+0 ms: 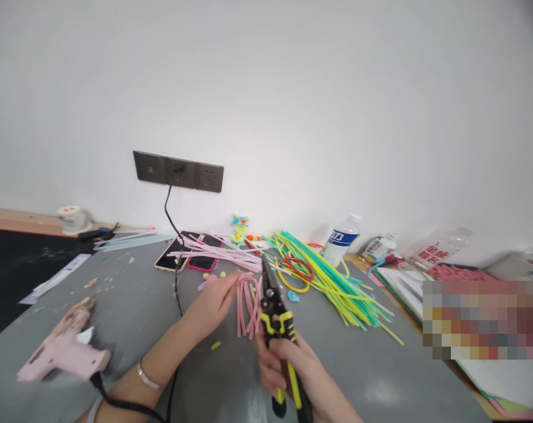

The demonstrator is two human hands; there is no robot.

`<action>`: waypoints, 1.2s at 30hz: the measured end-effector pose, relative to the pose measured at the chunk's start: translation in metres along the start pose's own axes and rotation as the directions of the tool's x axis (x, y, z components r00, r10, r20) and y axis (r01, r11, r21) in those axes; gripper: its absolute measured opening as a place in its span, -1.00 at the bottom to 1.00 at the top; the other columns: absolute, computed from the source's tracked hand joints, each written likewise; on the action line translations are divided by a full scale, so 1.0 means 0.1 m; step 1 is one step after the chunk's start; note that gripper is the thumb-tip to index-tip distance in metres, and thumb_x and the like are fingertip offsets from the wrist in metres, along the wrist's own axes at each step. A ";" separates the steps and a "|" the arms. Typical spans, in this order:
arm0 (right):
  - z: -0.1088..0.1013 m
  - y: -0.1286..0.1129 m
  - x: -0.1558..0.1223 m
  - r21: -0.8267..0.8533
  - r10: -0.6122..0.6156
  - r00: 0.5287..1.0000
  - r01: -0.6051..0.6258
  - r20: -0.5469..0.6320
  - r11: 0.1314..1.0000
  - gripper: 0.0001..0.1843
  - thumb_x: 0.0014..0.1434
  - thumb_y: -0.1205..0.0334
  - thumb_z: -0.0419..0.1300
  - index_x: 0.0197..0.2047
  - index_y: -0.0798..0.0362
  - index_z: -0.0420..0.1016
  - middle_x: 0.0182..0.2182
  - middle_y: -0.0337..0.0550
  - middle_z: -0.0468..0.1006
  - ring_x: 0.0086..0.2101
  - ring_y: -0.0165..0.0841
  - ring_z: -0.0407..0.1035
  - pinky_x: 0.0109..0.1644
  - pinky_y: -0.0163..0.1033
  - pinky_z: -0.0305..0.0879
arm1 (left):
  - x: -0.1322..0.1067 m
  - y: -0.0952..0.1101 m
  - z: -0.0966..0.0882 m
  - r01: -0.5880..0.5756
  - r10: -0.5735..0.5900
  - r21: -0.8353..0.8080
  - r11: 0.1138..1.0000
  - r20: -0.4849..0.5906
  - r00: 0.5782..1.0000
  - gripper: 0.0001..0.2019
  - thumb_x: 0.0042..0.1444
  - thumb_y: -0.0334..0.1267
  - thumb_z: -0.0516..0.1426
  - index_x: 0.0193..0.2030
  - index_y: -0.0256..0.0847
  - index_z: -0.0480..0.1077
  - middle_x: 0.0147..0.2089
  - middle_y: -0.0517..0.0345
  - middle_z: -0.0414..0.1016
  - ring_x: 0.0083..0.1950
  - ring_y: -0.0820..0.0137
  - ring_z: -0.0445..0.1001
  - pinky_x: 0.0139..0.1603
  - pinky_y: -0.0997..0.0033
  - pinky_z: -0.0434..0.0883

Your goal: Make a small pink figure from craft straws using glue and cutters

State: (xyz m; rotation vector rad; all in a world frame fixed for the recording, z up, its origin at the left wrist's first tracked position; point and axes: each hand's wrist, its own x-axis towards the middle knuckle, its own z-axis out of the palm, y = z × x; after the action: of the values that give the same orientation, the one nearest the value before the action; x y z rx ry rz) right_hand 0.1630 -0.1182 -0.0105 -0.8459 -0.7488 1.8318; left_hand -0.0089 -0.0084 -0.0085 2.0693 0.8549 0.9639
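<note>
In my right hand [279, 358] is a pair of wire strippers [273, 308] with black and yellow handles, its dark jaws pointing away from me. My left hand [218, 299] is closed at the bent top of some pink pipe cleaners [248, 308], which hang toward me just left of the tool; its fingertips are partly hidden. Behind the hands lies a bundle of pale lilac pipe cleaners [226, 254]. To the right spread yellow and green pipe cleaners [337, 282], with red and yellow loops [299, 270] beside them.
A pink glue gun [64, 355] lies at left, and a black cord [176, 288] runs past my left forearm to the wall socket [181, 172]. Two phones [172, 255] lie behind. A bottle [341, 238] stands by the wall; papers [495, 382] lie at right.
</note>
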 end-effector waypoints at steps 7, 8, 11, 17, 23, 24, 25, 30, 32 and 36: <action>-0.44 -0.54 -0.18 -0.858 -0.448 0.854 0.003 -0.265 0.513 -0.60 0.08 0.02 0.20 -0.04 0.00 0.31 -0.24 -0.15 0.45 -0.23 -0.23 0.35 -0.11 -0.15 0.27 | 0.06 -0.10 0.08 0.275 -0.312 -0.685 0.674 0.073 0.947 -0.62 0.18 0.06 0.11 -0.13 -0.24 0.45 -0.59 0.41 0.03 -0.64 0.58 -0.12 -0.62 0.54 -0.07; -0.55 -0.57 -0.18 -0.923 -0.492 0.828 -0.077 -0.269 0.376 -0.59 0.07 0.03 0.18 -0.04 0.00 0.30 -0.21 -0.11 0.47 -0.19 -0.18 0.36 -0.08 -0.11 0.27 | 0.07 -0.09 0.08 0.293 -0.322 -0.740 0.606 0.108 0.940 -0.64 0.16 0.04 0.14 -0.17 -0.24 0.45 -0.59 0.41 0.05 -0.64 0.60 -0.12 -0.62 0.56 -0.07; -0.87 -0.55 -0.08 -0.962 -0.551 0.795 -0.268 -0.253 0.055 -0.60 -0.01 0.12 0.18 -0.08 0.07 0.36 -0.19 0.01 0.49 -0.15 -0.08 0.38 -0.04 -0.04 0.26 | 0.07 -0.01 0.07 0.315 -0.345 -0.814 0.489 0.151 0.926 -0.72 0.10 -0.06 0.23 -0.24 -0.26 0.47 -0.55 0.31 0.26 -0.60 0.60 0.16 -0.57 0.58 0.12; -1.25 -0.32 0.23 -0.858 -0.710 0.677 -0.468 -0.195 -0.211 -0.48 0.02 0.01 0.25 0.00 0.15 0.43 -0.14 0.13 0.45 -0.11 0.02 0.35 -0.04 0.02 0.25 | 0.06 0.03 0.02 0.403 -0.387 -0.830 0.385 0.251 0.887 -0.75 0.07 -0.19 0.31 -0.15 -0.24 0.49 -0.11 -0.05 0.60 -0.10 0.26 0.56 -0.04 0.26 0.45; -1.08 -0.34 0.34 -0.941 -0.829 0.550 -0.323 -0.099 -0.103 -0.53 0.08 -0.09 0.22 -0.05 0.05 0.47 -0.14 0.05 0.47 -0.08 0.03 0.32 0.01 0.11 0.18 | 0.08 -0.03 0.01 0.381 -0.430 -0.831 0.405 0.195 0.882 -0.71 0.09 -0.16 0.29 -0.09 -0.20 0.42 -0.01 -0.08 0.62 0.03 0.21 0.57 0.07 0.24 0.40; -0.98 -0.38 0.35 -0.969 -0.842 0.536 -0.235 -0.059 -0.081 -0.60 0.14 -0.07 0.17 -0.10 0.04 0.48 -0.17 0.03 0.49 -0.09 0.01 0.33 0.02 0.09 0.17 | 0.08 -0.03 0.01 0.376 -0.432 -0.831 0.410 0.186 0.882 -0.72 0.09 -0.16 0.30 -0.11 -0.19 0.40 -0.03 -0.07 0.63 0.00 0.23 0.58 0.07 0.24 0.40; -0.85 -0.42 0.36 -0.993 -0.829 0.560 -0.106 -0.017 -0.051 -0.68 0.20 -0.03 0.12 -0.17 0.04 0.48 -0.21 0.00 0.52 -0.12 -0.05 0.35 0.00 0.03 0.19 | 0.08 -0.02 0.01 0.372 -0.434 -0.832 0.412 0.179 0.883 -0.72 0.08 -0.16 0.30 -0.14 -0.18 0.38 -0.05 -0.06 0.64 -0.04 0.25 0.60 0.06 0.24 0.40; -0.18 -0.52 0.54 -0.919 -0.494 0.834 0.363 0.247 0.154 -0.79 0.31 0.19 0.05 -0.25 0.04 0.48 -0.35 -0.12 0.55 -0.30 -0.28 0.41 -0.17 -0.21 0.25 | 0.10 0.02 0.02 0.295 -0.409 -0.848 0.441 0.103 0.907 -0.71 0.00 -0.15 0.35 -0.36 -0.21 0.32 -0.19 -0.02 0.67 -0.09 0.22 0.61 0.01 0.26 0.41; -0.02 -0.47 0.69 -0.895 -0.460 0.831 0.420 0.313 0.150 -0.84 0.28 0.20 0.11 -0.21 0.04 0.49 -0.35 -0.14 0.55 -0.32 -0.28 0.40 -0.18 -0.22 0.24 | 0.11 0.00 0.02 0.254 -0.413 -0.847 0.468 0.044 0.910 -0.69 -0.04 -0.15 0.37 -0.41 -0.21 0.33 -0.23 0.00 0.67 -0.07 0.20 0.60 -0.02 0.29 0.41; 0.01 -0.34 0.98 -0.798 -0.450 0.829 0.501 0.331 0.336 -0.86 0.21 0.19 0.18 -0.26 0.08 0.49 -0.41 -0.18 0.54 -0.39 -0.33 0.38 -0.25 -0.25 0.25 | 0.13 -0.07 -0.01 0.188 -0.437 -0.816 0.547 -0.086 0.895 -0.71 -0.12 -0.13 0.39 -0.49 -0.24 0.41 -0.27 0.03 0.65 0.00 0.19 0.55 -0.08 0.38 0.39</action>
State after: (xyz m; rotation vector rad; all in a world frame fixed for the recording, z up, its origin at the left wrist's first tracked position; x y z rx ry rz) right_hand 0.1491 -0.0153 -0.0052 -1.0261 -1.8388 0.8259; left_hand -0.0054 0.0058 -0.0090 0.9644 0.7082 1.1666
